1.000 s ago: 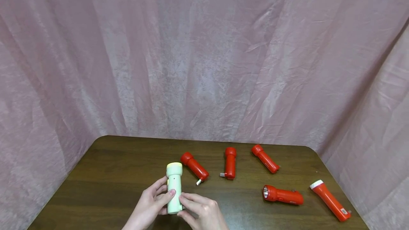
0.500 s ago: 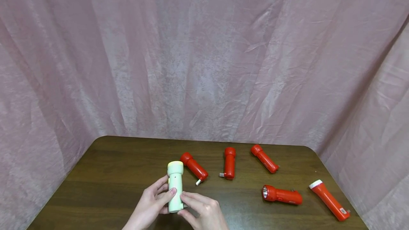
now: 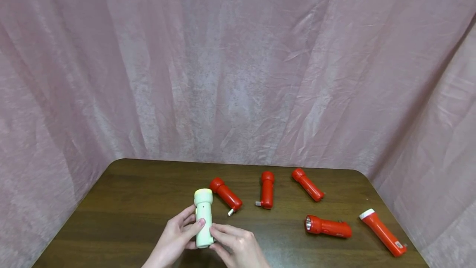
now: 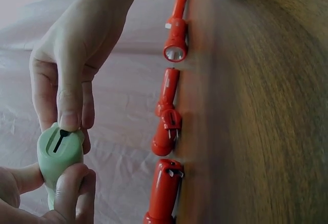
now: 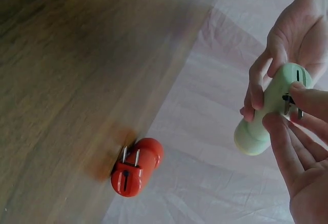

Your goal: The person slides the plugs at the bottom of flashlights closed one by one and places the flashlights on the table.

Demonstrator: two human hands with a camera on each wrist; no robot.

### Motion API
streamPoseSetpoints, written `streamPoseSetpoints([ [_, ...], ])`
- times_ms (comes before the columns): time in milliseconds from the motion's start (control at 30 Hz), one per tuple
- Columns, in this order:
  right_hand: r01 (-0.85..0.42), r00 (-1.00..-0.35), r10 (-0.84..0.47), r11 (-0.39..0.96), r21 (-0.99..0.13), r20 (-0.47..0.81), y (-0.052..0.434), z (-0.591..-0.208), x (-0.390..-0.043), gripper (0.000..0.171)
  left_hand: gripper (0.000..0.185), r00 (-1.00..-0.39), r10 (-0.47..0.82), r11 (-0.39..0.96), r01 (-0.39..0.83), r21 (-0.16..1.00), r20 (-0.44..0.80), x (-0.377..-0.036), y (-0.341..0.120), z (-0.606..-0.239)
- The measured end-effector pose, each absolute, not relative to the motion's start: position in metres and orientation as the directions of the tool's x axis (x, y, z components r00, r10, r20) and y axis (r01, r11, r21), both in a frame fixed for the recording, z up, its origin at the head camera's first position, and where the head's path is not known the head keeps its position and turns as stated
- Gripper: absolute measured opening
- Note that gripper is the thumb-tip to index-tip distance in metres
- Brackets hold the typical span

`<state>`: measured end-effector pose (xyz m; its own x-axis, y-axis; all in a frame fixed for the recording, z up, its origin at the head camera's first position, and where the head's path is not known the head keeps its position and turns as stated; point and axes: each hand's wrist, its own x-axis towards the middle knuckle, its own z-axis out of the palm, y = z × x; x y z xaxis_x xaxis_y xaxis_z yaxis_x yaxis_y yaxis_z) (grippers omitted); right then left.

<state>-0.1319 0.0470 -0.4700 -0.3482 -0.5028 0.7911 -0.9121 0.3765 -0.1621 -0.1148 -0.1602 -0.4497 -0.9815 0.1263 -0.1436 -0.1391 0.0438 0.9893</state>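
Note:
A pale green flashlight [image 3: 203,212] with a yellow-rimmed head is held up over the table, head pointing away from me. My left hand [image 3: 174,234] grips its body, thumb on top and fingers around the far side. At its tail end, my right hand [image 3: 238,242] pinches with thumb and fingertips. The left wrist view shows the slotted end face of the flashlight [image 4: 61,155], right fingertips at the slot's black slider [image 4: 64,133]. In the right wrist view, metal plug prongs [image 5: 300,114] stick out of the tail beside the right fingers.
Several red flashlights lie on the dark wooden table [image 3: 122,202]: one flashlight [image 3: 227,195] just beyond the hands, another [image 3: 267,190] in the middle with its plug out. A white-rimmed flashlight [image 3: 383,233] lies far right. A pink curtain [image 3: 238,73] hangs behind the table.
The green flashlight shifts very slightly in the left hand's grip. Prongs beside its tail, visible half a second ago, are now mostly covered by the right fingers, which have moved a little.

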Motion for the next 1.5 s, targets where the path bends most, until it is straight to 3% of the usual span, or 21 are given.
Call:
streamPoseSetpoints([
  [100,-0.913,-0.331,-0.519,0.386,-0.13,0.788,0.047,-0.469,-0.133,0.044,0.076,-0.983,0.116,0.043,-0.138,0.989,-0.143,-0.115,-0.16,-0.451],
  [467,-0.899,-0.395,-0.455,0.369,-0.234,0.798,0.044,-0.474,-0.132,0.043,0.076,-0.982,0.123,0.036,-0.14,0.99,-0.143,-0.114,-0.16,-0.452],
  [1500,-0.889,-0.399,-0.396,0.39,-0.242,0.827,0.036,-0.478,-0.131,0.043,0.074,-0.983,0.081,0.048,-0.162,0.986,-0.165,-0.114,-0.158,-0.454],
])
